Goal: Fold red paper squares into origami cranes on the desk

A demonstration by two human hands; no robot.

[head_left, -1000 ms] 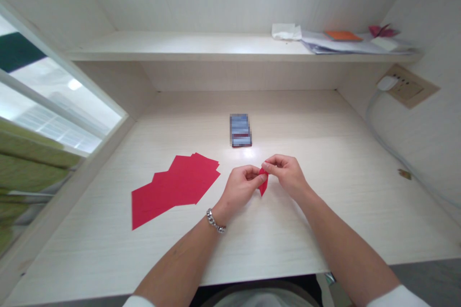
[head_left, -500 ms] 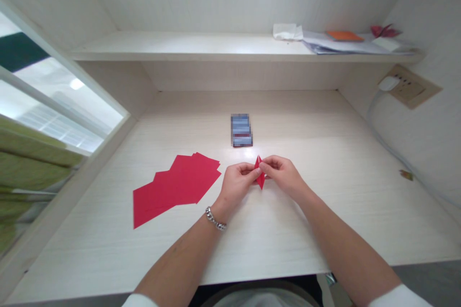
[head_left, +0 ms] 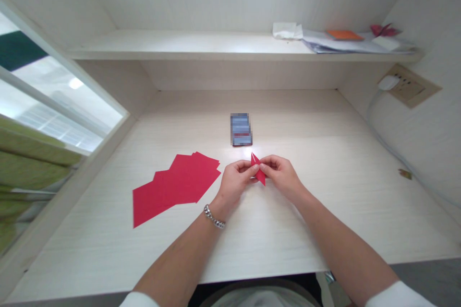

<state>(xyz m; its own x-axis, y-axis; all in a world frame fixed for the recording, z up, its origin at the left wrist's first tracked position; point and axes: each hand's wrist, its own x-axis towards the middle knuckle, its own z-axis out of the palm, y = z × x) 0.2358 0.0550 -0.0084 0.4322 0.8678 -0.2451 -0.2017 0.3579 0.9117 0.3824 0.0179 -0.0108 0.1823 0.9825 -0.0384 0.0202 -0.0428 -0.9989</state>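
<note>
folded red paper [head_left: 258, 171], unmarked, in both hands

Two bare forearms run from the bottom edge up to the middle of the view. Both sleeves are white and pushed back near the elbows; only their cuffs show, the left sleeve [head_left: 139, 300] and the right sleeve [head_left: 399, 295] at the lower corners. A silver chain bracelet [head_left: 214, 217] with chunky links circles the wrist just below the left hand [head_left: 236, 182]. The right hand [head_left: 283, 175] wears nothing, with no ring or watch. A pale garment shows at bottom centre.
</note>
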